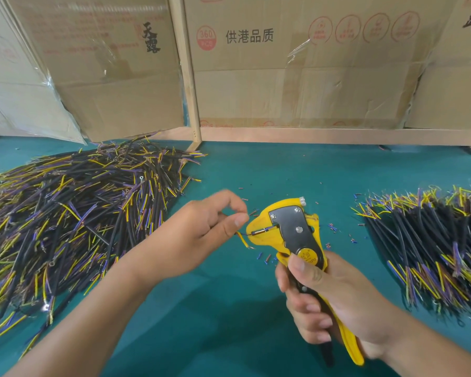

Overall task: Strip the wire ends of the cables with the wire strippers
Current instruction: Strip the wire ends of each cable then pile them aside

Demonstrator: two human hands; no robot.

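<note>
Two hands: left (210, 227) pinching perhaps one cable (242, 238), right (335, 297) gripping one wire strippers (291, 235).

free: bare green mat (256, 170) between the piles, from centre to far edge | left: big cable heap (74, 213) blocks | right: second cable pile (430, 240) blocks | far: cardboard boxes (297, 63) and wooden rail (324, 136) wall it off | centre: scattered insulation bits (335, 229)
</note>
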